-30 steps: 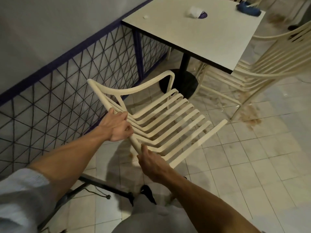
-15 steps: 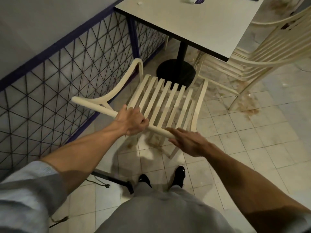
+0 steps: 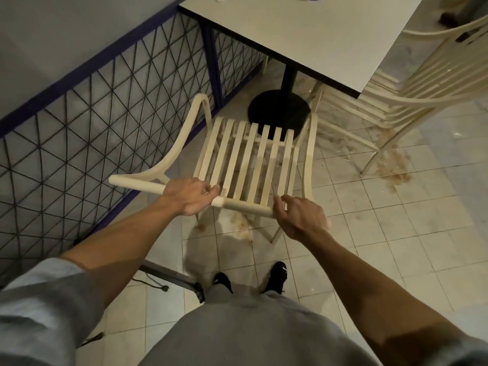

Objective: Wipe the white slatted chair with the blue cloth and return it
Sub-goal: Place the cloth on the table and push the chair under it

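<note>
White slatted chair [image 3: 248, 159]: where does it stand on your feed? (observer)

Upright on the tiled floor [image 3: 396, 233], directly in front of me, with its back toward me and its seat toward the table [image 3: 317, 35]. Reading from the left, a dark wire lattice fence [image 3: 79, 133] runs beside the chair's left armrest, near it but apart. (operator)

And the hands? (observer)

Left hand [image 3: 191, 196]: fingers and thumb are curled round the chair's top rail, at the leftmost slat. Right hand [image 3: 301, 217]: it sits at the rail's right end, fingers loosely spread and only half bent. The fingertips meet the rail, but I see no wrap round it. (operator)

What lies farther right? (observer)

Beyond the seat is the table's black pedestal base [image 3: 277, 107], with the tabletop overhanging it. Right of the table is a second slatted chair [image 3: 422, 83], its seat reaching partly under the tabletop, well apart from the first. Brown stains [image 3: 390, 170] mark the tiles near its leg. At the bottom of the view, my black shoes [image 3: 276, 276] stand just behind the chair. (operator)
</note>
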Available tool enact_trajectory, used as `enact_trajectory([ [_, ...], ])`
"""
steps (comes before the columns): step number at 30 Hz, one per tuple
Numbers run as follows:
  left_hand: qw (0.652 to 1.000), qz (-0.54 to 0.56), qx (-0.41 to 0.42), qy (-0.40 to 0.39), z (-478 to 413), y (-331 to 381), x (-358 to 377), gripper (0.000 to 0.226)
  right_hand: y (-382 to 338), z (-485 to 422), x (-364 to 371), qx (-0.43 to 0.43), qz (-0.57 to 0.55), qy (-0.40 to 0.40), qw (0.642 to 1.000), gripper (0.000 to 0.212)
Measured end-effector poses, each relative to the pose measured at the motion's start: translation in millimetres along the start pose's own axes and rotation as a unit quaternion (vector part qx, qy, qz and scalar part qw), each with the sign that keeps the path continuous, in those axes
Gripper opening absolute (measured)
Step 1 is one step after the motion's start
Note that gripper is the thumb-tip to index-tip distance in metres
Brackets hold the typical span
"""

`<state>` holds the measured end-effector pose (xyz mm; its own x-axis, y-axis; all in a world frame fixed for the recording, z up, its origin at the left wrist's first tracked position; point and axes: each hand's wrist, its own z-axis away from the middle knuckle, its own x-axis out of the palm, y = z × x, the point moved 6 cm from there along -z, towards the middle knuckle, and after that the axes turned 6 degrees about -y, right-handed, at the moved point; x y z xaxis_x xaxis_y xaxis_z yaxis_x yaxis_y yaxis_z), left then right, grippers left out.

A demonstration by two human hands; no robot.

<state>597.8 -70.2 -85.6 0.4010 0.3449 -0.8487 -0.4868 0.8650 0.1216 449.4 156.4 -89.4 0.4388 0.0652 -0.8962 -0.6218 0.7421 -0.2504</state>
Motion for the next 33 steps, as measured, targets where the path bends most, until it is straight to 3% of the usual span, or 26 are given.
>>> enact_trajectory([
  [2, 0.999, -0.008, -0.024, -0.021, -2, -2, 2, 0.059, 0, 0, -2, 0.027, 0.002, 0.027, 0.999, 0.061],
  [11, 0.999, 0.016, -0.039, -0.028, -18, 18, 1, 0.086, 28, -24, -22, -0.018, 0.059, 0.062, 0.996, 0.051],
  [19, 0.998, 0.027, -0.042, 0.034, -32, 39, -8, 0.074, 54, -58, -50, -0.031, 0.061, 0.061, 0.996, 0.054],
  [27, 0.992, 0.016, -0.1, 0.07, -55, 35, -21, 0.069, 77, -95, -71, -0.045, 0.053, 0.08, 0.994, 0.052],
  [33, 0.981, 0.056, -0.159, 0.099, -70, 20, -38, 0.061, 90, -116, -81, -0.023, 0.049, 0.074, 0.996, 0.039],
])
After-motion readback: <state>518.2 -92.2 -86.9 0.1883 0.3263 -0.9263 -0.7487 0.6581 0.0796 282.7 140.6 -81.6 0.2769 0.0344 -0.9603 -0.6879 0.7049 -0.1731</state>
